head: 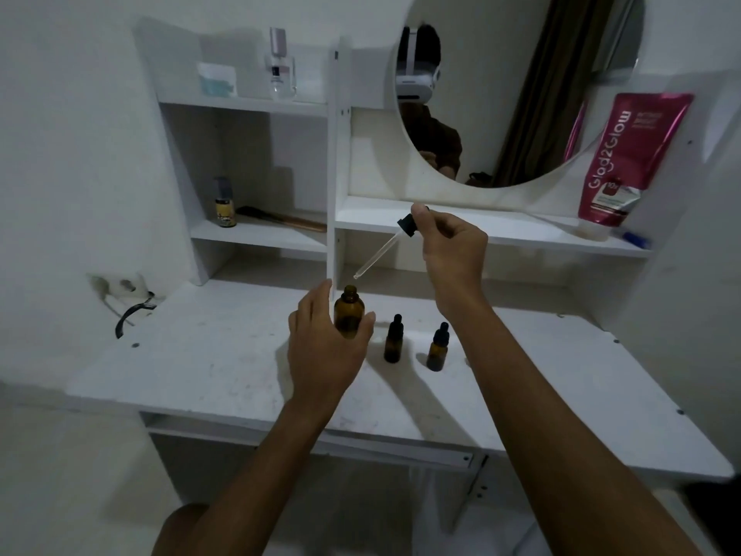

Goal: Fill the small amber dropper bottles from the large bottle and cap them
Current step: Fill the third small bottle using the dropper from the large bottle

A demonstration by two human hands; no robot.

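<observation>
The left hand (324, 351) has its grip wrapped round the large amber bottle (349, 315), thumb on the right side and fingers round the far left side. The bottle is upright and uncapped, low over the middle of the white desk (224, 355); whether its base touches the desk is hard to tell. The right hand (449, 250) is raised above and to the right of it, its grip pinching the black cap of a dropper (385, 248) between thumb and fingertips. The glass pipette slants down to the left, and its tip hangs just above the open mouth of the large bottle, apart from it. Two small amber dropper bottles stand upright on the desk to the right of the large one, both with black dropper caps on: the nearer small bottle (393, 343) just beside the left thumb, the farther small bottle (437, 349) a little further right, under the right forearm. Behind the desk a white shelf unit holds a perfume bottle (280, 66), a small dark vial (223, 202) and a pink tube (617, 162), and a round mirror (501, 94) hangs above the right shelf.
</observation>
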